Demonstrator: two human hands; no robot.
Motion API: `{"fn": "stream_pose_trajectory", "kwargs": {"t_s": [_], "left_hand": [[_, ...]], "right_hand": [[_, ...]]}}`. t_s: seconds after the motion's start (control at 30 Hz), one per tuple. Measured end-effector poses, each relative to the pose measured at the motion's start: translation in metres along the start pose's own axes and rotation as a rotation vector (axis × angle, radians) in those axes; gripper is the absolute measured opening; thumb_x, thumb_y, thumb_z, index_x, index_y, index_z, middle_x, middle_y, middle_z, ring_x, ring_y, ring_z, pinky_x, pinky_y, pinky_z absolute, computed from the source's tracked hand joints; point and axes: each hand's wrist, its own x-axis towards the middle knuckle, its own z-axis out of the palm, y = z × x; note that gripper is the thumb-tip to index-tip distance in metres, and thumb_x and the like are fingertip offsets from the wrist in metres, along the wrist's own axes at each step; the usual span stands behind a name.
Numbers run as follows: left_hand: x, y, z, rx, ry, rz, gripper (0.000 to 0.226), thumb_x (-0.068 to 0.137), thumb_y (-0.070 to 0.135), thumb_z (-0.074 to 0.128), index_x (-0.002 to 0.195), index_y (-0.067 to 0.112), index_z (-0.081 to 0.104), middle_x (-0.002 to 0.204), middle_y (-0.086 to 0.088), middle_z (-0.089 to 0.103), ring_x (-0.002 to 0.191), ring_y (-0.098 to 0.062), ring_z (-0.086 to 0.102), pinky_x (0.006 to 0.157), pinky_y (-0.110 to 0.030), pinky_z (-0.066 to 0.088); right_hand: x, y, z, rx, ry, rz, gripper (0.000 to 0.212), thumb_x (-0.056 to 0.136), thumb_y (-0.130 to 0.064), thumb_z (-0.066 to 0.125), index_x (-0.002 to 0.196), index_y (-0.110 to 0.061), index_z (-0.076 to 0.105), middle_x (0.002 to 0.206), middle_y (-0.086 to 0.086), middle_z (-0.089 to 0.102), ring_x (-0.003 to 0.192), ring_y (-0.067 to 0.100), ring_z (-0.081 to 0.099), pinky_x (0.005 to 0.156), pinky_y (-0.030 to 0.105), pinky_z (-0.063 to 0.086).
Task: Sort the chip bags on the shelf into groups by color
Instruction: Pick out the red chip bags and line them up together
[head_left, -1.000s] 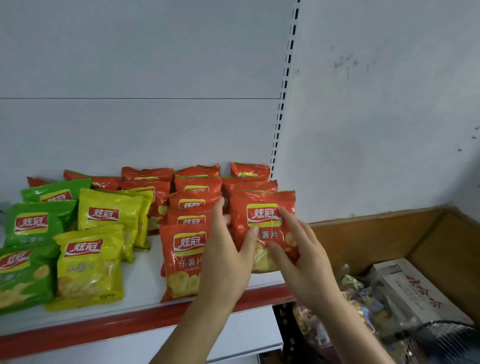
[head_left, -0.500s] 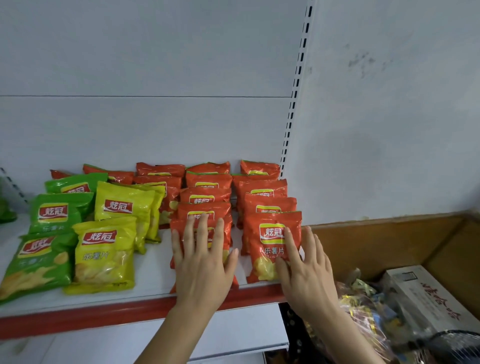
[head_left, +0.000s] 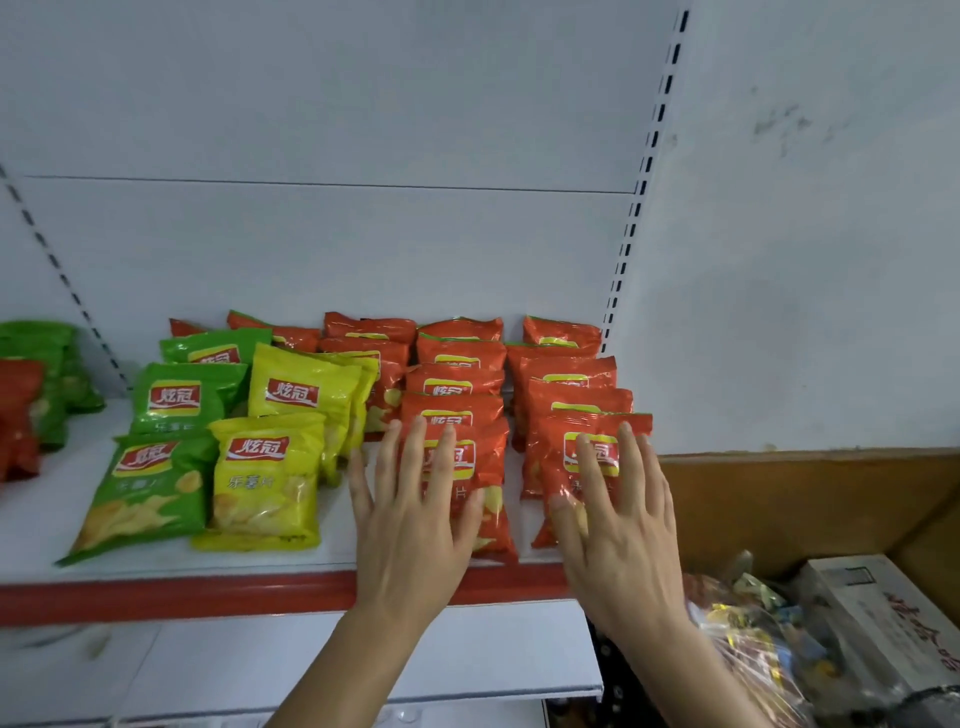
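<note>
Chip bags lie on a white shelf (head_left: 47, 525) with a red front edge. Green bags (head_left: 150, 493) sit at the left, yellow bags (head_left: 270, 483) beside them, and several red bags (head_left: 457, 374) fill overlapping rows on the right. My left hand (head_left: 410, 514) lies flat with spread, straight fingers on the front red bag (head_left: 488, 457) of the middle row. My right hand (head_left: 618, 519) lies flat the same way on the front red bag (head_left: 556, 457) of the rightmost row. Neither hand grips anything.
More green bags (head_left: 47, 353) and a red bag (head_left: 18, 415) lie at the far left beyond a slotted upright. A lower white shelf (head_left: 363, 660) sits under my arms. At the bottom right a brown-walled bin holds a white carton (head_left: 883, 618) and a sack of wrapped sweets (head_left: 748, 623).
The rightmost front red bag, held up between both hands a second ago, now lies on the shelf. Both hands have flattened, one on each front red bag.
</note>
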Motion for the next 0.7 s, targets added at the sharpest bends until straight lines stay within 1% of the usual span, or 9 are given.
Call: {"fn": "stream_pose_trajectory", "kwargs": {"t_s": [0.1,0.17,0.27,0.33,0.43,0.53,0.6,0.67,0.7], "left_hand": [[-0.007,-0.028,-0.011,0.024,-0.002,-0.04,0.069,0.104,0.058,0.043,0.162,0.02,0.038,0.168,-0.011,0.034,0.159,-0.034,0.021,0.124,-0.065,0.018],[-0.01,-0.05,-0.02,0.038,0.008,-0.073,0.069,0.104,0.057,0.042,0.161,0.02,0.038,0.167,-0.011,0.036,0.159,-0.034,0.023,0.124,-0.065,0.018],[-0.016,-0.088,-0.031,0.023,0.057,-0.114,0.064,0.102,0.051,0.047,0.158,0.018,0.044,0.163,-0.012,0.043,0.155,-0.036,0.031,0.123,-0.065,0.021],[-0.023,-0.115,-0.038,0.015,0.073,-0.128,0.063,0.103,0.049,0.048,0.158,0.019,0.045,0.161,-0.012,0.044,0.154,-0.037,0.032,0.123,-0.066,0.022],[-0.034,-0.154,-0.047,0.017,0.075,-0.126,0.062,0.102,0.046,0.05,0.157,0.017,0.045,0.16,-0.014,0.045,0.152,-0.039,0.034,0.121,-0.065,0.026],[-0.039,-0.187,-0.052,0.008,0.031,-0.106,0.065,0.101,0.046,0.047,0.159,0.018,0.04,0.16,-0.014,0.043,0.152,-0.039,0.034,0.121,-0.063,0.028],[-0.041,-0.203,-0.052,-0.027,-0.003,-0.092,0.065,0.101,0.047,0.046,0.16,0.019,0.038,0.16,-0.014,0.043,0.152,-0.037,0.034,0.122,-0.061,0.03],[-0.042,-0.213,-0.052,-0.062,-0.034,-0.082,0.064,0.102,0.047,0.046,0.16,0.021,0.037,0.159,-0.012,0.044,0.15,-0.035,0.035,0.121,-0.059,0.034],[-0.043,-0.218,-0.051,-0.079,-0.043,-0.074,0.064,0.102,0.047,0.045,0.16,0.021,0.038,0.159,-0.011,0.045,0.15,-0.035,0.035,0.121,-0.058,0.035]], "right_hand": [[0.001,-0.038,0.004,0.052,0.038,-0.068,0.063,0.11,-0.056,0.031,0.164,-0.024,0.036,0.175,0.014,0.022,0.164,0.036,0.011,0.128,0.062,0.024],[0.0,-0.064,0.009,0.072,0.045,-0.117,0.063,0.108,-0.054,0.04,0.164,-0.023,0.037,0.173,0.013,0.025,0.164,0.035,0.012,0.126,0.063,0.027],[0.0,-0.102,0.02,0.106,0.069,-0.198,0.064,0.105,-0.048,0.051,0.162,-0.022,0.041,0.171,0.015,0.029,0.163,0.036,0.015,0.125,0.062,0.029],[0.001,-0.131,0.029,0.125,0.09,-0.233,0.063,0.105,-0.046,0.053,0.161,-0.021,0.043,0.17,0.017,0.032,0.162,0.038,0.017,0.124,0.062,0.03],[0.001,-0.179,0.043,0.127,0.09,-0.255,0.063,0.105,-0.049,0.051,0.161,-0.02,0.043,0.168,0.018,0.035,0.162,0.038,0.02,0.124,0.06,0.033],[0.003,-0.223,0.062,0.086,0.037,-0.24,0.068,0.104,-0.055,0.048,0.163,-0.023,0.039,0.165,0.022,0.039,0.16,0.042,0.023,0.123,0.059,0.035],[0.006,-0.245,0.077,0.04,-0.006,-0.182,0.072,0.103,-0.063,0.044,0.164,-0.026,0.036,0.163,0.026,0.04,0.157,0.046,0.028,0.122,0.06,0.036],[0.007,-0.257,0.093,-0.043,-0.069,-0.135,0.078,0.098,-0.068,0.041,0.165,-0.028,0.032,0.157,0.028,0.046,0.149,0.049,0.039,0.118,0.06,0.041],[0.007,-0.259,0.1,-0.081,-0.101,-0.129,0.08,0.096,-0.068,0.044,0.165,-0.029,0.031,0.15,0.026,0.053,0.143,0.049,0.047,0.114,0.059,0.044]]}}
